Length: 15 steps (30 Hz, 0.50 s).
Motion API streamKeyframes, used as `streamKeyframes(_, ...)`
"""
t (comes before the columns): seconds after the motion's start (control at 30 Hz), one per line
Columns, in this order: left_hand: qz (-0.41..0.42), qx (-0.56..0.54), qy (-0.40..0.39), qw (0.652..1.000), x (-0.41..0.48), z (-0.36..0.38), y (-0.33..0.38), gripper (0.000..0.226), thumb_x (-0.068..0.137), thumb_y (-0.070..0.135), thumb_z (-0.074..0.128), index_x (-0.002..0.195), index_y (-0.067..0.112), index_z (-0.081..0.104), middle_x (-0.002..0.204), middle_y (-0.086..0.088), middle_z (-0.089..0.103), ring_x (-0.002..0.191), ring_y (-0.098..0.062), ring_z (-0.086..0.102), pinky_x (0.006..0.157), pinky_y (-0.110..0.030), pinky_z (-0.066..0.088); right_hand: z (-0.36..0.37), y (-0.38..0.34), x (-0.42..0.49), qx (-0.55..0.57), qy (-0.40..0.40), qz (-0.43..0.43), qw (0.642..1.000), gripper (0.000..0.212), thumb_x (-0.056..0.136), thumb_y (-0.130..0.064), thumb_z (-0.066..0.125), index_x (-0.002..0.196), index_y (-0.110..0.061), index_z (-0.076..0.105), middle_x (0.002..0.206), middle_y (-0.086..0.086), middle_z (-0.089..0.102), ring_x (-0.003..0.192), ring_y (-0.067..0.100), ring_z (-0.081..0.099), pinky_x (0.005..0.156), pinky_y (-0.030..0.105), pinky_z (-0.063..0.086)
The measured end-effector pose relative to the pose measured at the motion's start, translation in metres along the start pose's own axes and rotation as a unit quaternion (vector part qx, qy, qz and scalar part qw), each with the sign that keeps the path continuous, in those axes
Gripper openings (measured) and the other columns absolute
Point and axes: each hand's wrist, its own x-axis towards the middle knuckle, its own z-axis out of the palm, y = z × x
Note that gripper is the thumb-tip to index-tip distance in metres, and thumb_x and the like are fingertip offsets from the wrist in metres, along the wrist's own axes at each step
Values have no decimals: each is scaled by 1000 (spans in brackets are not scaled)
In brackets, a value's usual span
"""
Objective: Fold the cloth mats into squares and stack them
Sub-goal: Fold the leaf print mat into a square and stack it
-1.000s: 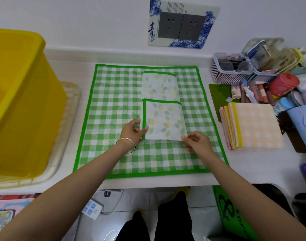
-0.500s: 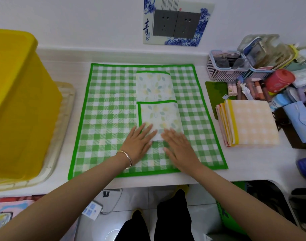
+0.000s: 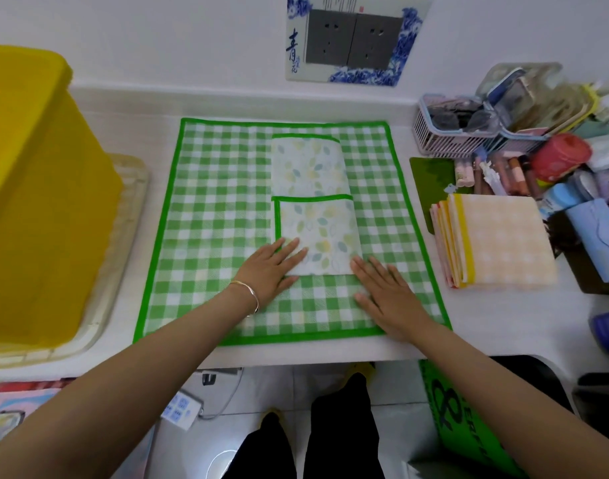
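A white leaf-print mat (image 3: 317, 233) with green trim lies partly folded on a large green checked mat (image 3: 213, 209) spread flat on the counter. Its near half is doubled over and the far half (image 3: 306, 165) lies single behind it. My left hand (image 3: 272, 266) lies flat with straight fingers on the fold's near left corner. My right hand (image 3: 382, 288) lies flat on the checked mat, fingertips touching the fold's near right corner. A stack of folded orange checked mats (image 3: 493, 242) sits to the right.
A big yellow tub (image 3: 37, 202) stands on a pale tray (image 3: 123, 257) at the left. Baskets, bottles and small items (image 3: 538, 150) crowd the right rear. A wall socket plate (image 3: 355, 39) is behind. The counter's front edge runs just below my wrists.
My hands went from holding the leaf-print fold's near corners to lying flat on it. Since half a second ago, my right hand has slid right, off the fold.
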Motion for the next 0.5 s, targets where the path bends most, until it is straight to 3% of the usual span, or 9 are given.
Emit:
streamKeyframes(0.07,15,66,-9,998,2,-8,-2,59,97,46,13,149,20,12,157,-5,12,144,-26,16,115,-34,20,-2,-3,2,5,38,-7,999,70,89,-60,8,150,-27,7,156,-13,4,144,6,-4,114,25,-13)
streamKeyframes(0.1,24,81,19,996,2,-12,-1,54,98,40,22,146,14,28,151,-9,30,137,-28,34,108,-34,34,-3,-4,3,5,60,-12,998,71,90,-60,11,150,-23,17,156,-9,13,145,8,4,115,25,-10)
streamKeyframes(0.17,60,111,38,991,-1,-12,-2,49,90,32,32,122,9,61,121,-10,64,105,-29,64,82,-34,54,-7,-9,6,10,95,-22,995,68,93,-58,15,146,-19,30,152,-4,29,142,12,20,116,26,-2)
streamKeyframes(0.2,70,128,51,988,-3,-8,-4,48,87,29,33,114,9,67,112,-8,69,96,-28,68,74,-34,56,-10,-11,9,10,110,-33,993,64,95,-55,18,145,-18,34,150,-2,34,141,14,25,117,28,3)
streamKeyframes(0.33,139,129,146,971,-10,-1,-15,41,85,23,53,122,7,58,113,-8,68,97,-27,68,75,-34,57,-14,-12,23,-61,126,-93,986,54,96,-41,35,143,-14,39,147,1,41,136,16,36,114,35,22)
streamKeyframes(0.43,181,96,203,957,-21,1,-13,37,95,27,42,128,10,46,117,-4,66,100,-23,67,81,-33,56,-17,-7,30,-60,152,-120,979,47,93,-28,36,134,-12,51,137,4,53,126,21,50,107,38,39)
streamKeyframes(0.5,183,76,215,956,-28,-1,-14,39,98,36,38,130,14,44,122,-3,64,105,-22,65,85,-36,55,-20,-5,28,-30,183,-153,971,42,97,-30,35,128,-13,58,129,4,60,118,21,57,98,40,49)
